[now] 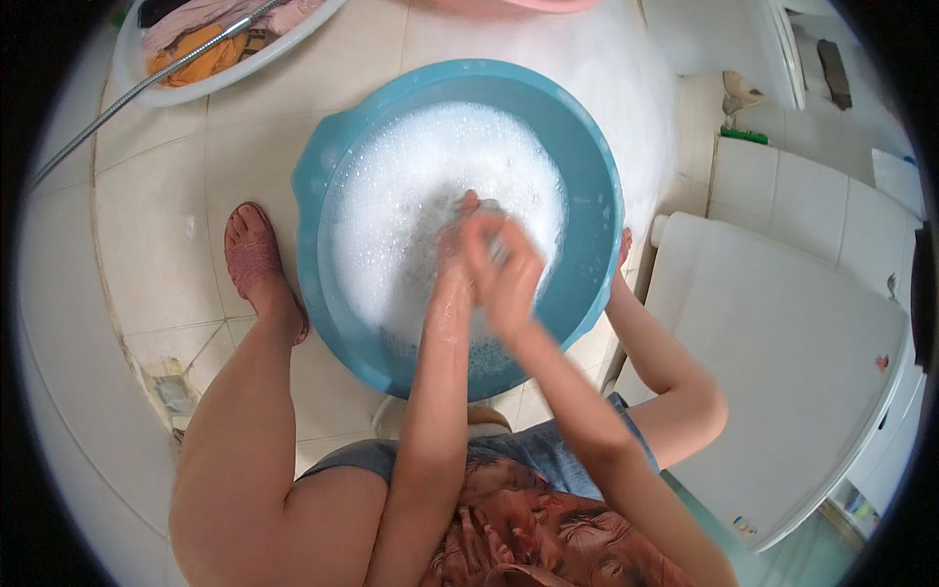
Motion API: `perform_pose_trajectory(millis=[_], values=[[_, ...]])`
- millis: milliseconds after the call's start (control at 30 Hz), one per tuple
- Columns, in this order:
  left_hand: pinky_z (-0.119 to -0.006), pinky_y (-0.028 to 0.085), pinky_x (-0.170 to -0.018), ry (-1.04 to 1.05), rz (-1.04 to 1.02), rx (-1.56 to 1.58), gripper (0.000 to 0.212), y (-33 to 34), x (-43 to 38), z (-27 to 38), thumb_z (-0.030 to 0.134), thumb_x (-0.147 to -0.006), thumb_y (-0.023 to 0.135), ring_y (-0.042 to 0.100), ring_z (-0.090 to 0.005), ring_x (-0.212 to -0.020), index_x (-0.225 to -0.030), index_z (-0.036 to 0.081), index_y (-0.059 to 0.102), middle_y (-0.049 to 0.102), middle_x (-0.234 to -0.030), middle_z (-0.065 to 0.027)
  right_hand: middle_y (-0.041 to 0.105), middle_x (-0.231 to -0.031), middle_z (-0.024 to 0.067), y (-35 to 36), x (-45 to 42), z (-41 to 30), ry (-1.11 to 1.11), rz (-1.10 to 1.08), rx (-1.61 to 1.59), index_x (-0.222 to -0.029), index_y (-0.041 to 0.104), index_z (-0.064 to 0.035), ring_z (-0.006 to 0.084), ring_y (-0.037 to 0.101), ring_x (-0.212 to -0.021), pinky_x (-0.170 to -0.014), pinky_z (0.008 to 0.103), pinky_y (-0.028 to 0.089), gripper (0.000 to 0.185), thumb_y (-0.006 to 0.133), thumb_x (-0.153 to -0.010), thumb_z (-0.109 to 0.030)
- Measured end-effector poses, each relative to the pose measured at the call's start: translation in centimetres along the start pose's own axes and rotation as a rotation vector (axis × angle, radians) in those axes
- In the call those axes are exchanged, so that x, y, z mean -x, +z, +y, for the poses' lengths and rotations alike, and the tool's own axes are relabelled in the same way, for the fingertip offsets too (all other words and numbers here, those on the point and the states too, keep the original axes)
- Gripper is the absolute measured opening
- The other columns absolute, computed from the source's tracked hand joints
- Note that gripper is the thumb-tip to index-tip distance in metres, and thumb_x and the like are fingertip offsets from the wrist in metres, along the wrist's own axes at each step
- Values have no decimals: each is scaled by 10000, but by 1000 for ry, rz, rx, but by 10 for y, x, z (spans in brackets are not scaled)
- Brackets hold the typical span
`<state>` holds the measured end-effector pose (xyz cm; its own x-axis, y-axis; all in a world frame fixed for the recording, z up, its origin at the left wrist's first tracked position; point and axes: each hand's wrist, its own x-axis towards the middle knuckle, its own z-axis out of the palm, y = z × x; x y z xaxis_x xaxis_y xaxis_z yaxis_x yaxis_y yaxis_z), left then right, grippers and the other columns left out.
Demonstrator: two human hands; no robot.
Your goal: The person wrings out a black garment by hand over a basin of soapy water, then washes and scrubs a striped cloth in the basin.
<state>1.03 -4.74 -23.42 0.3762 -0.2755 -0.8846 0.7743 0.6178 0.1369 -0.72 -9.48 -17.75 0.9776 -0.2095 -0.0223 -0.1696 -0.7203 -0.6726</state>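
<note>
A large blue plastic basin [590,220] full of white soap suds [389,198] stands on the floor between my feet. Over the middle of the suds, my left hand [456,246] and my right hand [510,268] are close together, with a small greyish-white wet cloth [487,208] between them. The right hand is blurred, its fingers curled around part of the cloth. My left hand's fingers are partly covered by the right hand and the cloth, so its hold is unclear. Water shines on the left wrist.
At the upper left, a white tub [242,73] holds pink and orange clothes, with a metal shower hose [139,88] crossing over it. A pink basin [546,4] is at the top edge. A white lidded appliance [763,352] stands at right; a floor drain [174,394] is lower left.
</note>
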Motion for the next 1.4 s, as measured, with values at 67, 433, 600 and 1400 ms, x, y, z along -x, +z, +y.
perform_pose_trajectory(millis=[67, 433, 600, 1400], values=[[-346, 475, -803, -34, -109, 138, 591, 1, 10, 5, 391, -839, 588, 535, -239, -1003, -1248, -2, 420, 495, -1176, -156, 647, -762, 142, -11, -49, 14, 185, 40, -44, -848, 654, -23, 188, 602, -675, -657, 295, 463, 213, 669, -766, -219], [-340, 373, -956, 569, -198, -957, 678, -22, 39, 44, 41, -644, 728, 420, -281, -1180, -1268, 76, 463, 429, -1284, -187, 598, -885, 39, -115, -90, 63, 719, -316, -647, -1022, 586, -42, 114, 576, -750, -659, 256, 497, 314, 575, -869, -316], [-336, 434, -835, 560, 2, -1051, 349, -41, 26, 49, 176, -693, 712, 542, -265, -965, -976, -13, 634, 565, -1082, -156, 584, -948, 24, -127, -82, 51, 438, -539, -414, -1054, 592, -89, 158, 560, -883, -791, 287, 469, 358, 708, -748, -235], [-376, 298, -996, 282, 424, -279, 716, -26, -14, -7, 448, -856, 495, 428, -318, -1156, -1306, -74, 299, 409, -1287, -206, 633, -888, 218, 14, -87, 118, 349, -782, 934, -908, 629, 40, 333, 599, -911, -786, 410, 475, 262, 536, -734, -133]])
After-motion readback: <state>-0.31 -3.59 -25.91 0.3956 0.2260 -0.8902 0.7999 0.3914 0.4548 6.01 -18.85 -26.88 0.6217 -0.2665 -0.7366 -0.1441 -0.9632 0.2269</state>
